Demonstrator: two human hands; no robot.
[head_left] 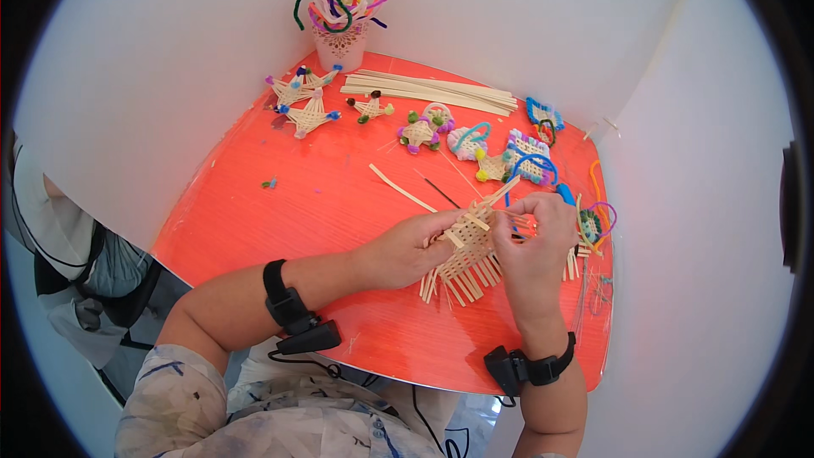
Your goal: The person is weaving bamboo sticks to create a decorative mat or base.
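My left hand [415, 248] grips a small mat [471, 246] woven from flat, pale strips, thumb on its left edge. Loose strip ends fan out along the mat's lower side, and a longer one sticks up at the top. At the mat's right edge my right hand [538, 229] is closed, fingertips pinched by thin strands. What exactly lies in those fingers is hidden. A thick blue end [565, 194] shows just beyond the right knuckles; I cannot tell whether it is held. A single curved strip [401, 187] and a thin dark stick [439, 191] lie beyond the mat.
Woven stars [309, 117] and a bundle of flat strips [428, 89] lie along the red table's [280, 237] far side. Behind them stands a white pot [341, 47] of pipe cleaners. Small woven pieces [527, 155] trimmed with pipe cleaners sit at right. White walls enclose the table.
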